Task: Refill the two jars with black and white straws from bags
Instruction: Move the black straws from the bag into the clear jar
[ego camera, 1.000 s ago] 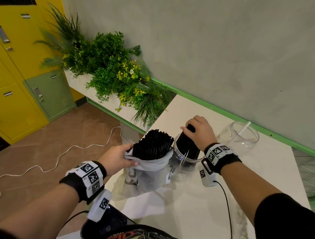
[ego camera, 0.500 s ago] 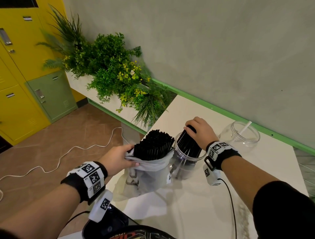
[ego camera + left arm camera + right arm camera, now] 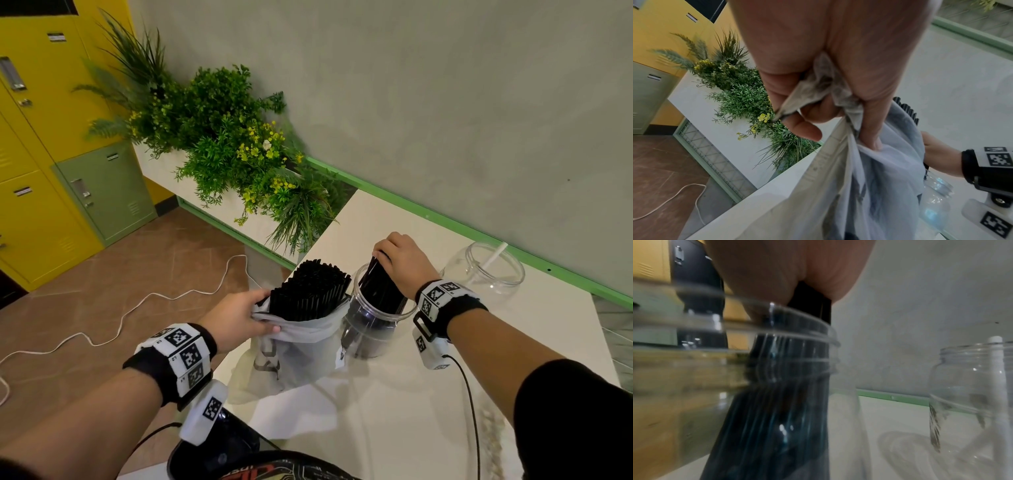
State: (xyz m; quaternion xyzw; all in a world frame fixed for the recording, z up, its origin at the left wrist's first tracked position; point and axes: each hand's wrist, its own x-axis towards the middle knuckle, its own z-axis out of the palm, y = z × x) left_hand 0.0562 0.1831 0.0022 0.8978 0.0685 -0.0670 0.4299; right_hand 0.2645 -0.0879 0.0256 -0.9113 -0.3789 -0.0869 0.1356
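Our right hand (image 3: 402,265) has sunk a little, its fingers clamped on a bunch of black straws (image 3: 380,291) now deeper in the near jar (image 3: 373,329); our left hand (image 3: 239,317) still pinches the bag (image 3: 294,353) open (plenty left inside); the far jar (image 3: 486,270) holds one white straw (image 3: 493,258), so white comes later.

White table (image 3: 404,404) — two clear jars (image 3: 373,329), straw bag (image 3: 294,349).
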